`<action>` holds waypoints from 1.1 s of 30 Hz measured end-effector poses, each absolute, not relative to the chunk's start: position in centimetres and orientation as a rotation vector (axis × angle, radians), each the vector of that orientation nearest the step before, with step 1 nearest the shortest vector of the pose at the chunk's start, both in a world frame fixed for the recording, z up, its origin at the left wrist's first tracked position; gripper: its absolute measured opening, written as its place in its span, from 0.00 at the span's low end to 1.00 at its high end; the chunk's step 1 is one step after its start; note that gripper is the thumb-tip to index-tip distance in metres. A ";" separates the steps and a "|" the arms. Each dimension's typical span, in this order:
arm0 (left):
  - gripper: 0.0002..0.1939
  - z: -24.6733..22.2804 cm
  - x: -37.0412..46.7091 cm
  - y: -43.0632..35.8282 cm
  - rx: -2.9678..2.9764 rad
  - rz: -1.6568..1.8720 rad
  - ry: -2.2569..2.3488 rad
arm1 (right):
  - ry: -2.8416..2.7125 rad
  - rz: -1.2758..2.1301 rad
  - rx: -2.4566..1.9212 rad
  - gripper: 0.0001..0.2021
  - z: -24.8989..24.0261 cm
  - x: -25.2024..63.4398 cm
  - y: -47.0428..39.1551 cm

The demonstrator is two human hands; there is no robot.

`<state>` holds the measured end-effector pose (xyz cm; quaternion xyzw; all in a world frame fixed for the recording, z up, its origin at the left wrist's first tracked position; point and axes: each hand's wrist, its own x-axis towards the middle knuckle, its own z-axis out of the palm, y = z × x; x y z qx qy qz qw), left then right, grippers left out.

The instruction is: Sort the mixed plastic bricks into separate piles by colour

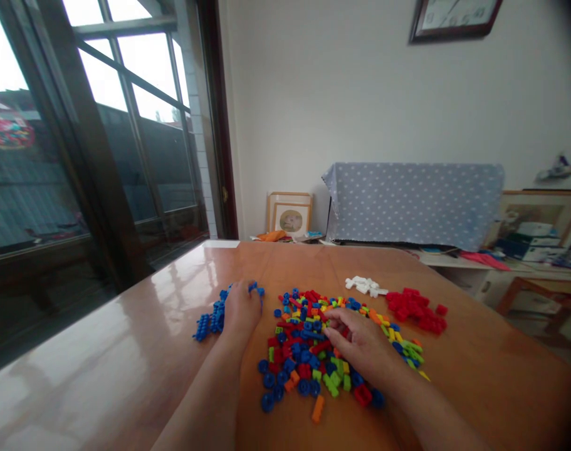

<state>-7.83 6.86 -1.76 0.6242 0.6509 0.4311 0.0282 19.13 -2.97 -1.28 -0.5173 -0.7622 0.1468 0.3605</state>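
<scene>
Left hand [240, 307]: mine, rested flat, fingers apart, on the blue pile [210, 322], keeping it gathered.
Right hand [360, 344]: fingertips pinched together in the mixed bricks [308, 351], mid-desk [125, 369]; held brick unclear.
Sorted: red pile [417, 310], white pile [365, 285].

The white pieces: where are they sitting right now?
In the head view, the white pieces form a small cluster on the far right part of the wooden table, just beyond the mixed pile and left of the red pile.

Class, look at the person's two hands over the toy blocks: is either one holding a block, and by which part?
It cannot be told. The left hand rests on the blue blocks, the right hand on the mixed pile, fingers hiding any grip.
</scene>
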 end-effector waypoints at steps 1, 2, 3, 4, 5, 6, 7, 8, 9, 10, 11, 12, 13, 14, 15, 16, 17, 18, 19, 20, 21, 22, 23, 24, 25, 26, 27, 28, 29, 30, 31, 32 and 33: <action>0.13 -1.7 -8.1 6.9 1.908 1.356 2.027 | -1.965 0.382 -1.336 0.11 -1.2 19.1 -3.0; 0.15 -1.6 -8.2 6.9 1.889 1.384 2.031 | -1.963 0.385 -1.341 0.11 -1.1 19.2 -3.0; 0.16 -1.6 -8.3 6.9 1.862 1.414 2.028 | -1.959 0.386 -1.347 0.11 -1.1 19.2 -3.1; 0.17 -1.6 -8.3 7.0 1.824 1.440 2.022 | -1.953 0.386 -1.353 0.11 -1.0 19.3 -3.1; 0.17 -1.5 -8.4 7.1 1.774 1.462 2.019 | -1.948 0.382 -1.357 0.11 -1.0 19.4 -3.0; 0.18 -1.5 -8.4 7.1 1.713 1.481 2.019 | -1.941 0.374 -1.360 0.11 -1.0 19.5 -3.0; 0.18 -1.6 -8.4 7.2 1.649 1.498 2.014 | -1.936 0.363 -1.362 0.11 -1.0 19.6 -2.9; 0.18 -1.6 -8.4 7.3 1.589 1.511 1.997 | -1.935 0.351 -1.363 0.11 -1.0 19.7 -2.9; 0.18 -1.6 -8.4 7.3 1.538 1.517 1.967 | -1.937 0.339 -1.365 0.11 -1.0 19.7 -2.8; 0.17 -1.5 -8.3 7.3 1.500 1.513 1.923 | -1.945 0.329 -1.367 0.10 -1.0 19.7 -2.8; 0.16 -1.5 -8.1 7.2 1.476 1.498 1.873 | -1.958 0.323 -1.368 0.10 -0.9 19.7 -2.8; 0.15 -1.4 -7.9 7.0 1.466 1.473 1.824 | -1.976 0.319 -1.367 0.10 -0.8 19.6 -2.9; 0.15 -1.3 -7.6 6.8 1.467 1.442 1.787 | -1.999 0.319 -1.361 0.10 -0.7 19.4 -3.0; 0.14 -1.2 -7.3 6.7 1.479 1.409 1.759 | -2.028 0.318 -1.350 0.10 -0.6 19.1 -3.2; 0.13 -1.1 -7.0 6.5 1.500 1.378 1.738 | -2.069 0.320 -1.329 0.11 -0.5 18.8 -3.6; 0.12 -1.1 -6.7 6.4 1.520 1.351 1.719 | -2.122 0.321 -1.298 0.12 -0.3 18.4 -3.9; 0.12 -1.1 -6.5 6.3 1.537 1.335 1.698 | -2.181 0.324 -1.262 0.13 -0.2 17.9 -4.4; 0.12 -1.2 -6.3 6.3 1.550 1.328 1.677 | -2.243 0.330 -1.225 0.15 -0.1 17.5 -4.8; 0.12 -1.4 -6.1 6.3 1.564 1.323 1.654 | -2.300 0.341 -1.194 0.17 0.0 17.0 -5.2; 0.11 -1.6 -6.0 6.4 1.581 1.323 1.633 | -2.354 0.356 -1.174 0.19 0.0 16.6 -5.6; 0.11 -1.8 -5.9 6.6 1.603 1.324 1.611 | -2.402 0.373 -1.166 0.21 -0.1 16.2 -5.8; 0.11 -2.1 -5.8 6.7 1.629 1.324 1.590 | -2.441 0.386 -1.169 0.23 -0.2 15.9 -5.9; 0.11 -2.3 -5.7 6.8 1.659 1.324 1.566 | -2.470 0.390 -1.181 0.24 -0.3 15.8 -5.9; 0.11 -2.5 -5.7 6.8 1.688 1.324 1.540 | -2.484 0.380 -1.200 0.25 -0.5 15.7 -5.8; 0.11 -2.6 -5.6 6.8 1.711 1.327 1.515 | -2.485 0.359 -1.225 0.24 -0.7 15.7 -5.7; 0.11 -2.7 -5.4 6.8 1.734 1.327 1.497 | -2.472 0.328 -1.256 0.24 -0.9 15.8 -5.4; 0.10 -2.7 -5.3 6.6 1.759 1.320 1.484 | -2.453 0.293 -1.286 0.23 -1.1 16.0 -5.1; 0.10 -2.6 -5.2 6.5 1.785 1.308 1.476 | -2.433 0.259 -1.314 0.22 -1.3 16.2 -4.8; 0.09 -2.5 -5.0 6.3 1.813 1.285 1.468 | -2.414 0.229 -1.338 0.22 -1.5 16.5 -4.5; 0.08 -2.5 -4.9 6.0 1.842 1.253 1.458 | -2.393 0.203 -1.356 0.22 -1.6 16.8 -4.3; 0.08 -2.4 -4.7 5.8 1.874 1.212 1.444 | -2.374 0.179 -1.368 0.22 -1.8 17.0 -4.0; 0.08 -2.4 -4.6 5.6 1.908 1.165 1.425 | -2.354 0.155 -1.376 0.21 -1.8 17.3 -3.8; 0.08 -2.3 -4.4 5.3 1.944 1.115 1.403 | -2.336 0.133 -1.381 0.20 -1.9 17.5 -3.7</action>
